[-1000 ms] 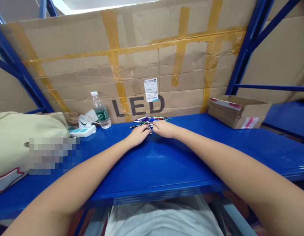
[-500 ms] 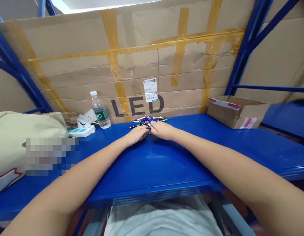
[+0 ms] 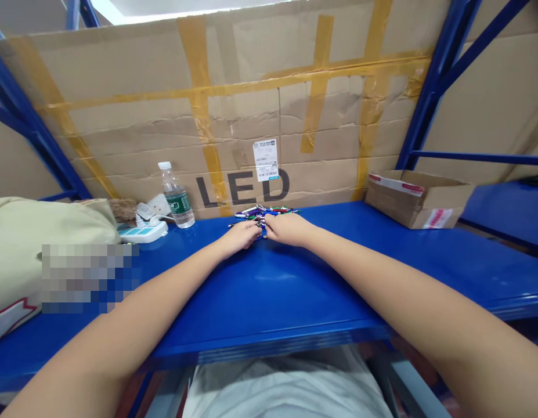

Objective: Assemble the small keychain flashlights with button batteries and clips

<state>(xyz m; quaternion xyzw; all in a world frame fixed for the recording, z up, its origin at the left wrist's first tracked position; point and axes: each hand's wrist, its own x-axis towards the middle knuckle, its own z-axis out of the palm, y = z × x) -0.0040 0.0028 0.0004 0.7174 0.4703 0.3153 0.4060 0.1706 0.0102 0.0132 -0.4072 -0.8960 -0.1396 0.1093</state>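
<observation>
A small heap of slim, shiny pens [image 3: 246,213] in purple, green, red and blue with silvery parts lies at the back of the blue shelf [image 3: 269,302], close to the cardboard. My left hand [image 3: 241,237] has its fingers curled around pens at the front of this heap. Right beside it, my right hand [image 3: 288,229] is closed on pens too, its thumb side almost touching the left fingertips. Silvery ends show between the two hands. How many pens each hand grips is hidden by the fingers.
Behind stands a large taped cardboard sheet [image 3: 238,133] marked LED. A water bottle [image 3: 178,203] and a white power strip [image 3: 144,232] are to the left, near a cream bag [image 3: 55,232]. On the right sits an open cardboard box [image 3: 419,197]; blue posts [image 3: 438,87] rise at both sides.
Both hands stay at the heap with only slight finger movement. The silvery pieces between them have shifted a little; the whole view has drifted slightly.
</observation>
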